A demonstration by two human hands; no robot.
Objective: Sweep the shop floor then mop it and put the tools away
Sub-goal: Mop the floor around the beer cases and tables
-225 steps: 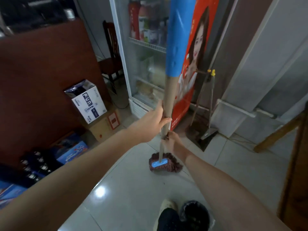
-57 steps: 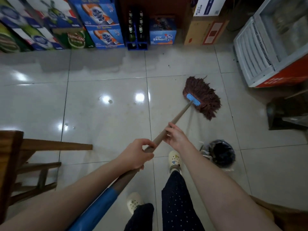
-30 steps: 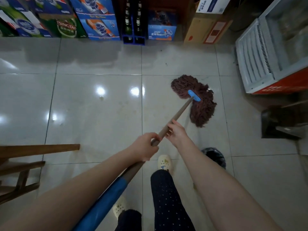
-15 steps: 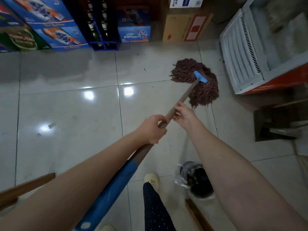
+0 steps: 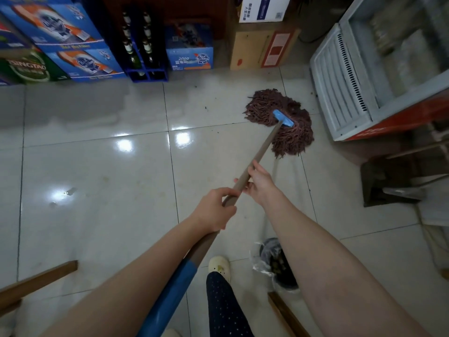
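Observation:
A brown string mop head [image 5: 289, 132] with a blue clamp [image 5: 283, 117] lies spread on the white tiled floor [image 5: 109, 178], close to the fridge's lower corner. Its tan wooden handle [image 5: 261, 152] runs back toward me and ends in a blue sleeve [image 5: 172, 290]. My left hand [image 5: 215, 210] grips the handle from above. Just ahead of it, my right hand [image 5: 258, 182] holds the handle with fingers wrapped round it. A dark dustpan [image 5: 384, 183] stands at the right, beside the fridge.
Beer cartons [image 5: 73, 45], a crate of bottles [image 5: 141, 49] and cardboard boxes [image 5: 262, 45] line the far wall. A white display fridge [image 5: 359, 76] stands at the right. A small black-lined bin [image 5: 277, 261] sits by my foot. Wooden furniture legs [image 5: 36, 280] show at lower left. Wet streaks shine on the tiles.
The mop head has shifted slightly back and toward the fridge, its strands fanning to the left. Both hands keep their grip. My view has tilted a little.

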